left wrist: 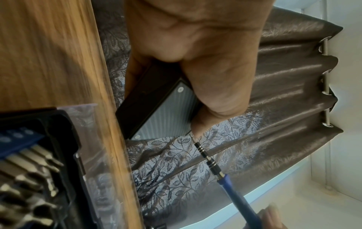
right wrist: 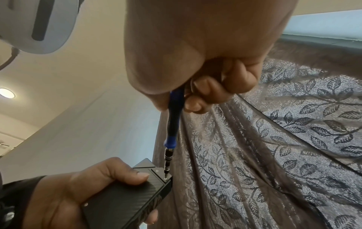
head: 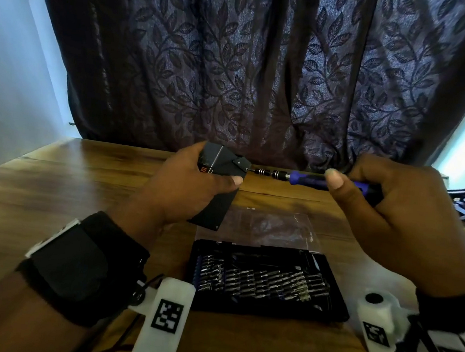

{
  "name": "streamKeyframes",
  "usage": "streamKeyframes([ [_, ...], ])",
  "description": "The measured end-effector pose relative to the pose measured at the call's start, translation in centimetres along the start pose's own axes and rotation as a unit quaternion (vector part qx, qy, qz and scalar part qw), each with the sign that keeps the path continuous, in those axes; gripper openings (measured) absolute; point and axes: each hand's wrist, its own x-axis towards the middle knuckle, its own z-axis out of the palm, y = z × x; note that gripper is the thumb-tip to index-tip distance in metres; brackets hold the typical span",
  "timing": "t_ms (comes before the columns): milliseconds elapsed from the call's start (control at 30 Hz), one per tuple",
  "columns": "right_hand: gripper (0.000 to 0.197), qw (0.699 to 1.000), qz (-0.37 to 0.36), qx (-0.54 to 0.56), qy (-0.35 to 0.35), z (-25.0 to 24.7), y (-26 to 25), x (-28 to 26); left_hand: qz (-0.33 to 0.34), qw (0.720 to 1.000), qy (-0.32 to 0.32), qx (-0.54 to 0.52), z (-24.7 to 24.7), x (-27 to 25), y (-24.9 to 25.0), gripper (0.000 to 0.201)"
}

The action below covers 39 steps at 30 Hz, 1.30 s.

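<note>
Both hands were occupied: the left hand [head: 193, 183] had thumb and fingers wrapped round a flat black rectangular case [head: 218, 161] with a carbon-weave face, raised off the brown wooden table [head: 54, 187]. The right hand [head: 393, 208] was closed round the blue-and-black handle of a slim precision screwdriver [head: 307, 179], thumb laid along the grip. The bit tip sat on a small silver screw [right wrist: 165, 178] at the upper corner of the case. To judge from these views, the step was the turning of that corner screw. It would go best with the driver kept square to the screw head, light pressure along the shaft, the handle rolled between the fingertips rather than by the wrist, and the left grip firm enough that the case could not twist; a tilted bit would probably slip out and mar the head. The screwdriver lay almost level, its long axis running across the person's front, tip towards their left and handle towards their right. The case had its long axis steeply tilted, screw corner uppermost and far, opposite end low and towards the person. Just below the hands lay a black tray of driver bits [head: 338, 305] with its clear plastic lid [head: 257, 226] folded back, and a dark leaf-patterned curtain [head: 264, 65] hung behind.
</note>
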Motion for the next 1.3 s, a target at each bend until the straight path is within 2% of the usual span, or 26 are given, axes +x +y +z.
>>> streamKeyframes([
  [133,0.022,0.999,-0.001,0.048,0.000,-0.18,0.19,-0.04,0.002,1.000,-0.001,-0.001,-0.07,-0.03,-0.01,0.023],
  [300,0.041,0.999,0.001,0.029,-0.019,-0.08,0.11,0.00,-0.001,1.000,-0.002,0.002,-0.08,0.06,-0.12,0.022],
  [433,0.024,0.998,0.000,0.054,-0.013,-0.16,0.18,-0.07,0.002,1.000,0.000,-0.012,-0.03,0.06,-0.07,0.021],
  [600,0.044,0.999,0.001,0.022,-0.023,0.02,0.24,-0.06,0.008,1.000,0.003,-0.017,-0.14,0.13,-0.12,0.021],
  [700,0.026,0.999,0.001,0.049,-0.011,-0.05,0.27,-0.11,0.009,1.000,0.004,-0.025,-0.16,0.18,-0.13,0.021],
  [733,0.025,0.999,0.000,0.047,-0.005,-0.02,0.26,-0.09,0.007,1.000,0.005,-0.024,-0.14,0.20,-0.16,0.021],
  [867,0.044,1.000,0.002,0.024,-0.008,0.04,0.00,-0.05,-0.001,0.999,0.002,-0.033,-0.09,0.25,-0.22,0.023],
  [967,0.028,0.998,0.002,0.063,0.007,-0.05,0.07,-0.14,-0.001,0.999,-0.005,-0.047,-0.11,0.19,-0.11,0.023],
  [1133,0.040,0.998,-0.005,0.054,-0.011,-0.07,-0.40,-0.11,0.002,0.998,-0.005,-0.056,-0.17,0.17,-0.12,0.023],
  [1233,0.029,0.997,-0.011,0.079,0.001,-0.12,-0.26,-0.20,0.011,0.999,-0.002,-0.043,-0.24,0.16,-0.01,0.023],
  [1300,0.033,0.998,-0.012,0.065,-0.003,-0.10,-0.31,-0.13,0.018,0.999,0.000,-0.035,-0.30,0.16,0.00,0.022],
])
